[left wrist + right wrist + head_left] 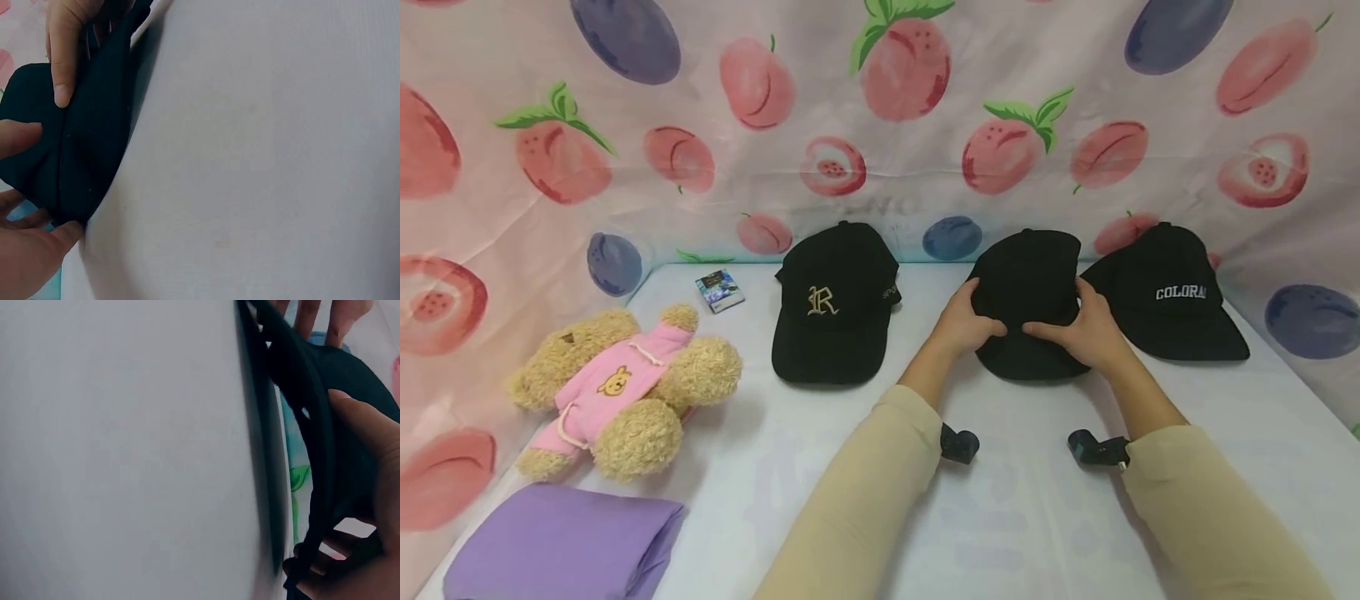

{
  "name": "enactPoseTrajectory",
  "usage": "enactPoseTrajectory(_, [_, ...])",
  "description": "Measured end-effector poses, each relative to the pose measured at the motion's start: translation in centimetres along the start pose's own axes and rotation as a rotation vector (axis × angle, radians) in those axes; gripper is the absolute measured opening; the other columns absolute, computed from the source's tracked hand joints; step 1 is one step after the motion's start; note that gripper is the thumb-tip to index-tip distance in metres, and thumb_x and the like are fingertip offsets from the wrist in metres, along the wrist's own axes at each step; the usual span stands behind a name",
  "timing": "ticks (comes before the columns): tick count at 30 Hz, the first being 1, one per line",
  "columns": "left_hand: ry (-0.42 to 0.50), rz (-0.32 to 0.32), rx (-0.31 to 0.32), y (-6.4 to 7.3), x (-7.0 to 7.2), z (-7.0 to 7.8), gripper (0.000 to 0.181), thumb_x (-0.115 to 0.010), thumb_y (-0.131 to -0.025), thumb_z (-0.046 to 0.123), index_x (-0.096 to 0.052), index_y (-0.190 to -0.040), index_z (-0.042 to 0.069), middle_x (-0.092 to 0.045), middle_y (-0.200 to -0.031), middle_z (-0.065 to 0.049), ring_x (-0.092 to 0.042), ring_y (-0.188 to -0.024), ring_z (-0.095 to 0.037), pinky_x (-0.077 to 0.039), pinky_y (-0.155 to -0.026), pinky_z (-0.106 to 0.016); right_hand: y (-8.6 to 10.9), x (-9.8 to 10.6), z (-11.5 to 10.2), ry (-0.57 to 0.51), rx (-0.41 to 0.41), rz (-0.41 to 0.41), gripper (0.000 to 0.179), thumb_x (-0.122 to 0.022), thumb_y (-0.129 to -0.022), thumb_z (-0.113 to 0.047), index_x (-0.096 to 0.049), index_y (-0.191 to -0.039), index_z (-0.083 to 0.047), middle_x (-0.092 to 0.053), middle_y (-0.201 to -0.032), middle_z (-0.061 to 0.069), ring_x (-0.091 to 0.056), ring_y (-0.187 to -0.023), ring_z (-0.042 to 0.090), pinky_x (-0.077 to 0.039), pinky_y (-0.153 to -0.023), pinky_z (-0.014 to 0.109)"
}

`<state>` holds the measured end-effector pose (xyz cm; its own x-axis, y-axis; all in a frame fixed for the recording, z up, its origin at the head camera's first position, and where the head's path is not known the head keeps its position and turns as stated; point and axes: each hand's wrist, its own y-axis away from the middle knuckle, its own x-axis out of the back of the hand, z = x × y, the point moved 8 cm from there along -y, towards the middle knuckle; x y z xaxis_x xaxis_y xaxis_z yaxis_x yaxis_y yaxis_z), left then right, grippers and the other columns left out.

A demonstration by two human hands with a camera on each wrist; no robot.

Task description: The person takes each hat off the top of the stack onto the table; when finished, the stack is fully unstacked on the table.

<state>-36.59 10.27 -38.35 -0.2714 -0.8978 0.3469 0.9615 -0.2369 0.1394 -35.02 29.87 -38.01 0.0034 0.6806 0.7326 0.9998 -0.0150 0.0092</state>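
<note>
A plain black cap is held on the right half of the table between both hands, brim toward the person. My left hand grips its left side, thumb across the front and fingers at the side. Opposite it, my right hand grips the right side with the thumb on the front. In the left wrist view the cap tapers between the two hands. Its edge stands near the white tabletop in the right wrist view. Some fingers are hidden behind the cap.
To the right sits a black cap lettered COLORA, to the left a black cap with a gold R. A teddy bear in pink, a small box and folded purple cloth lie at left. A fruit-print curtain hangs behind.
</note>
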Motion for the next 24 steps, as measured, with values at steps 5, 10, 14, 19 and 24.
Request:
enactPoseTrajectory(5, [-0.043,-0.050,-0.005,0.09,-0.24,0.05,0.093,-0.076,-0.089,0.014,-0.024,-0.166,0.020,-0.032,-0.169,-0.006,-0.030,-0.156,-0.027,-0.031,-0.125,-0.047,-0.16,-0.28,0.51,-0.036,-0.023,0.038,0.125,-0.081,-0.086,-0.047,0.004,-0.163,0.004,-0.006,-0.166,0.037,-0.013,-0.153,0.055,-0.020,-0.119,0.072])
enactPoseTrajectory(10, [-0.051,-0.063,-0.009,0.17,-0.15,0.05,0.093,-0.076,-0.089,0.015,-0.023,-0.166,0.020,-0.031,-0.170,-0.006,-0.029,-0.157,-0.027,-0.030,-0.125,-0.048,-0.36,-0.21,0.77,-0.068,-0.037,0.054,0.124,-0.081,-0.087,-0.045,0.005,-0.163,0.001,-0.007,-0.166,0.037,-0.014,-0.153,0.056,-0.020,-0.119,0.071])
enactPoseTrajectory(14, [-0.035,-0.072,-0.012,0.18,-0.15,-0.09,0.090,-0.076,-0.089,0.016,-0.028,-0.165,0.020,-0.033,-0.169,-0.007,-0.031,-0.156,-0.027,-0.031,-0.124,-0.048,-0.38,0.07,0.91,-0.080,-0.042,0.068,0.123,-0.081,-0.087,-0.046,0.005,-0.163,0.000,-0.009,-0.165,0.037,-0.016,-0.152,0.055,-0.020,-0.120,0.071])
enactPoseTrajectory(19, [-0.020,-0.095,-0.033,0.29,-0.21,-0.01,0.085,-0.076,-0.089,0.015,-0.034,-0.162,0.017,-0.036,-0.167,-0.009,-0.033,-0.155,-0.028,-0.032,-0.124,-0.048,-0.60,0.32,1.00,-0.112,-0.036,0.081,0.121,-0.081,-0.088,-0.044,0.004,-0.163,-0.003,-0.008,-0.166,0.036,-0.015,-0.153,0.054,-0.019,-0.120,0.070])
enactPoseTrajectory(24, [-0.038,-0.105,-0.053,0.66,-0.18,-0.01,0.083,-0.076,-0.089,0.015,-0.035,-0.161,0.014,-0.038,-0.166,-0.011,-0.035,-0.154,-0.029,-0.033,-0.123,-0.047,-0.85,0.34,1.09,-0.114,-0.030,0.082,0.123,-0.081,-0.087,-0.044,0.006,-0.164,-0.005,-0.007,-0.167,0.034,-0.014,-0.153,0.053,-0.019,-0.120,0.071])
